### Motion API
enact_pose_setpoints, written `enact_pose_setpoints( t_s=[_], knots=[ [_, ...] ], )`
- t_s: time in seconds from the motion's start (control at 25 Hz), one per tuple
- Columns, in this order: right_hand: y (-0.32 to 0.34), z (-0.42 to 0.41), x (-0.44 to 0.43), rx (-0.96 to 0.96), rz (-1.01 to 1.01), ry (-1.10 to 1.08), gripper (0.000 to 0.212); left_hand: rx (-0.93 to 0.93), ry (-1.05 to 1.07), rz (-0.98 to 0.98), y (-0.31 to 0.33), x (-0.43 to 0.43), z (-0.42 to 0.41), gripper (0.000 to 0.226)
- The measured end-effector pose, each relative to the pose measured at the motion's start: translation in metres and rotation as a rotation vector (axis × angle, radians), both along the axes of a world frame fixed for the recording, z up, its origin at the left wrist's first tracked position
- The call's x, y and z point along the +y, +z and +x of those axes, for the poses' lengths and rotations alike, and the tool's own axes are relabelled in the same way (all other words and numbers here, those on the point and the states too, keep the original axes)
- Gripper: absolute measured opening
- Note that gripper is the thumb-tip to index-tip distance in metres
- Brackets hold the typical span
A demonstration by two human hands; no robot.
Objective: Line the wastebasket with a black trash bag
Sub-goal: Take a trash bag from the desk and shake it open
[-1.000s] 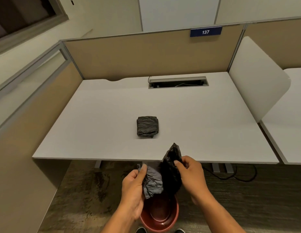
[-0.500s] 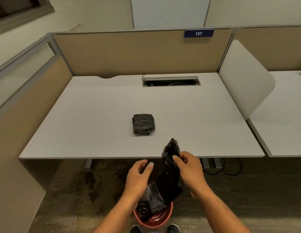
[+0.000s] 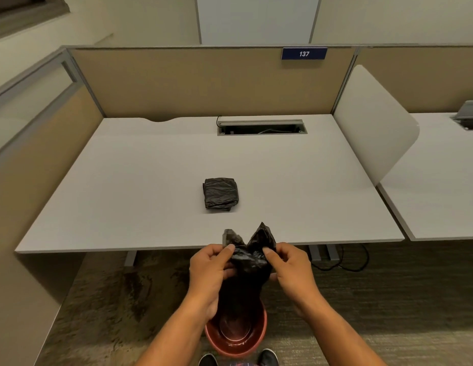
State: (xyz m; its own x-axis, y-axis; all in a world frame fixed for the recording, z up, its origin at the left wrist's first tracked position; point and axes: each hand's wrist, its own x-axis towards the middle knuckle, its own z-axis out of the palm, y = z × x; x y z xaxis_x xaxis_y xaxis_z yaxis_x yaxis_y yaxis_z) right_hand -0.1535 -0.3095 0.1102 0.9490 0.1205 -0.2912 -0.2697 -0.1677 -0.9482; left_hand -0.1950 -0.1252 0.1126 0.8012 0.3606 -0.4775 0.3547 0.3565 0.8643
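A black trash bag hangs between my hands, its top edge bunched into two peaks and its lower part trailing down toward the wastebasket. My left hand pinches the bag's left peak and my right hand pinches the right peak. The red round wastebasket stands on the carpet directly below, between my shoes; its inside shows bare at the bottom. A second black bag, folded into a square, lies on the white desk just beyond my hands.
The desk's front edge runs just behind my hands. A cable slot is open at the desk's back. Beige partitions enclose the desk at the left and rear; a white divider panel stands at the right. Cables lie on the floor.
My left hand let go of the bag's lower part, then rose and took hold of the top edge beside my right hand. The bag now hangs lower, toward the wastebasket.
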Motion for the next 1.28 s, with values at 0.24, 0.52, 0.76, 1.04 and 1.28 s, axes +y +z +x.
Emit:
enact_pose_setpoints(
  t_s=[0.24,0.52,0.76,1.04,1.28],
  knots=[
    [-0.014,-0.008,-0.012,0.107,-0.06,-0.122,0.02,0.001,0.283,-0.305,-0.001,0.019,0.0,0.006],
    [-0.001,-0.01,-0.008,-0.181,-0.335,-0.165,0.052,-0.026,0.3,-0.272,-0.002,0.016,0.001,0.012],
    [0.028,0.017,0.029,-0.453,-0.676,0.394,0.065,-0.043,0.191,-0.228,-0.001,0.011,-0.003,0.026],
    [0.024,0.022,0.04,-0.222,-0.403,0.36,0.019,-0.036,0.17,-0.316,-0.002,0.019,-0.008,0.021],
    [0.011,0.021,0.017,-0.036,-0.168,0.012,0.024,0.035,0.206,-0.214,-0.009,0.028,-0.01,0.012]
  ],
)
